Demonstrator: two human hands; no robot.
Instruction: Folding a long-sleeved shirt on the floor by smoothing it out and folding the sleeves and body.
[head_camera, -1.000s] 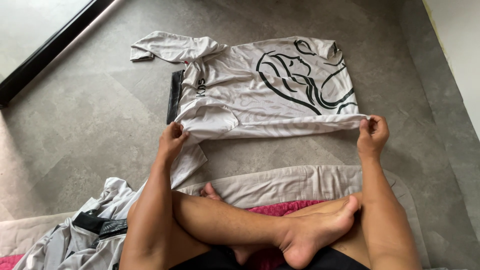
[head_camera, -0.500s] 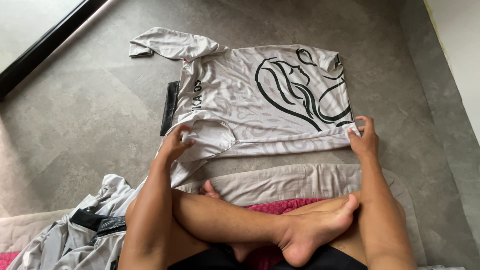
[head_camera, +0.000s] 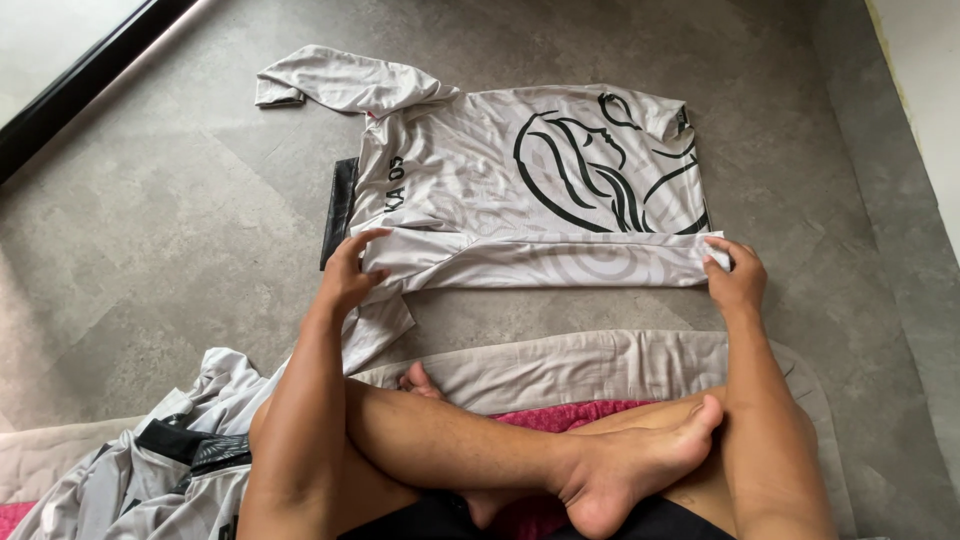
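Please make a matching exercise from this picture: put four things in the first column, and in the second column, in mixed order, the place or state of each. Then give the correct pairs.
Things:
1. left hand
2. right hand
3. loose sleeve
4. crumpled grey garment

Places or states:
A. lies in a heap beside the person's left knee
B. presses the folded edge of the grey shirt at its right end
C. sticks out from the shirt's far left corner, flat on the floor
D. rests on the folded edge at its left end

Pairs: 1-D, 2-B, 3-C, 4-A
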